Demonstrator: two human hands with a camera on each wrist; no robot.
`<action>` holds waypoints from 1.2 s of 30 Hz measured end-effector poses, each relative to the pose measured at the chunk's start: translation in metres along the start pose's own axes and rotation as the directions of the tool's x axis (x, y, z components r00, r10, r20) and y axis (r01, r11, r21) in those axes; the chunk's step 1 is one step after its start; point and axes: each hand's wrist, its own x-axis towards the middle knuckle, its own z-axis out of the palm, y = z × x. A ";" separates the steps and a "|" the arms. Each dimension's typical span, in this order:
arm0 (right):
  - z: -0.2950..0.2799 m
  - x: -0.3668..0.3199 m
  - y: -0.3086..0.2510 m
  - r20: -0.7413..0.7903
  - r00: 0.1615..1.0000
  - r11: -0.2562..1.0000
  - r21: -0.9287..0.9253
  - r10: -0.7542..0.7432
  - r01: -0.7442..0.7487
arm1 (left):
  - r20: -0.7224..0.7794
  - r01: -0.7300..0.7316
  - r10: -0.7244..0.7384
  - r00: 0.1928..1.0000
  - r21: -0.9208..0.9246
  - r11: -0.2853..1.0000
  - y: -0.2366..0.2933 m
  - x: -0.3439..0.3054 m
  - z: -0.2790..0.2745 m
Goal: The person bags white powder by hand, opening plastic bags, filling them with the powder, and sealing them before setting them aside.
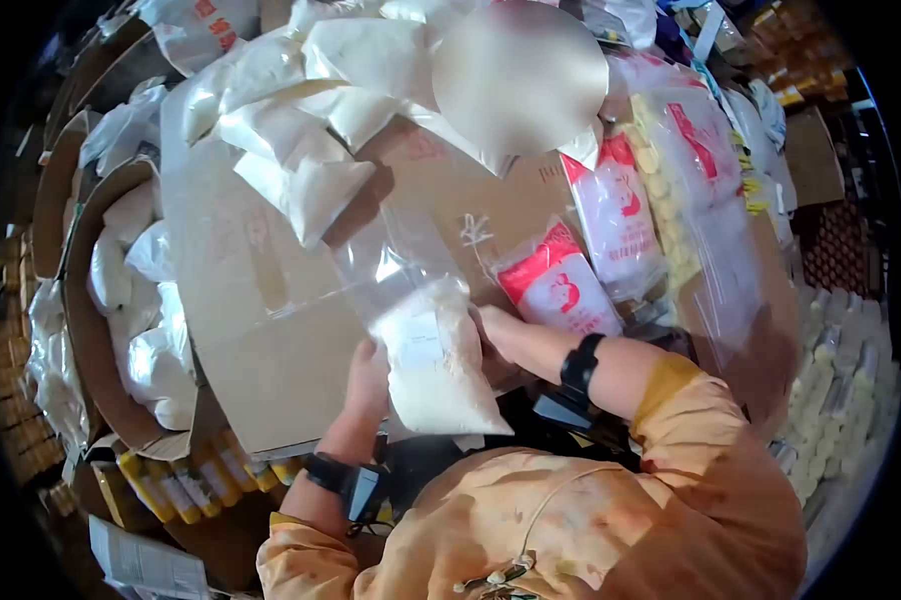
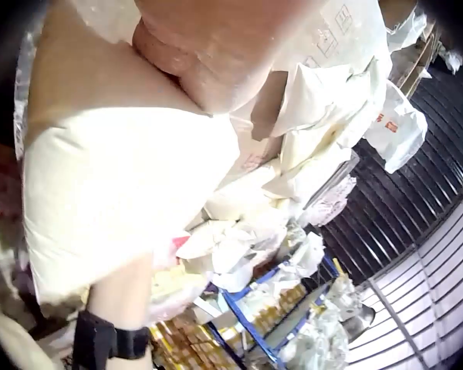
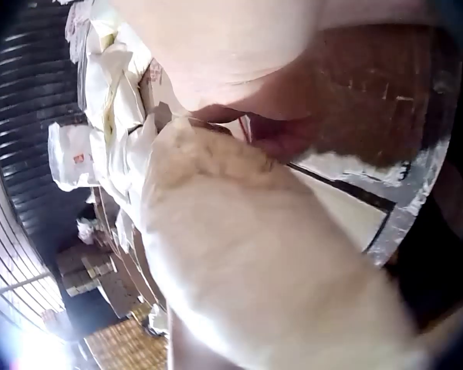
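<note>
A clear plastic bag of cream-white powder (image 1: 436, 365) with a pale label is held upright, tilted a little, near the person's body. The left hand (image 1: 369, 378) grips its left side, fingers mostly hidden by the bag. At the upper right side, the right hand (image 1: 496, 335) holds it, fingertips out of sight behind it. The bag's empty clear top stretches away over the cardboard. In the left wrist view the bag (image 2: 123, 185) fills the left, below the hand (image 2: 216, 58). The right wrist view has the bag (image 3: 247, 239) under the hand (image 3: 231, 62).
Flattened cardboard (image 1: 291, 375) covers the work surface. Several filled white bags (image 1: 311, 180) lie at the back. Pink-and-white packets (image 1: 561, 285) sit to the right, beside clear plastic sleeves (image 1: 726, 260). An open carton (image 1: 111, 370) of white bags stands left.
</note>
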 end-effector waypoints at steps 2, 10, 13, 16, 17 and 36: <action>-0.007 -0.002 0.023 -0.090 0.985 0.950 -0.290 -0.150 0.118 | -0.038 0.061 -0.065 0.997 -0.090 0.994 0.000 -0.019 0.001; -0.037 0.040 0.052 -0.062 0.973 0.973 -0.088 -0.220 0.215 | -0.062 -0.113 0.123 0.990 0.144 0.983 -0.050 -0.028 0.004; -0.041 0.057 0.080 -0.141 0.955 0.966 -0.025 -0.260 0.259 | 0.052 0.206 -0.201 0.978 -0.366 0.908 -0.068 -0.041 0.029; -0.021 0.023 0.055 -0.072 0.977 0.970 -0.158 -0.199 0.186 | 0.196 0.245 -0.177 0.964 -0.413 0.877 -0.048 -0.040 0.031; -0.044 0.041 0.049 0.167 0.940 0.918 -0.220 -0.299 0.331 | 0.196 0.180 -0.114 0.974 -0.359 0.916 -0.038 -0.037 0.029; -0.039 0.014 0.005 0.377 0.501 -0.118 -0.873 -0.779 0.474 | 0.113 -0.422 0.419 0.901 0.456 0.784 0.021 -0.038 0.008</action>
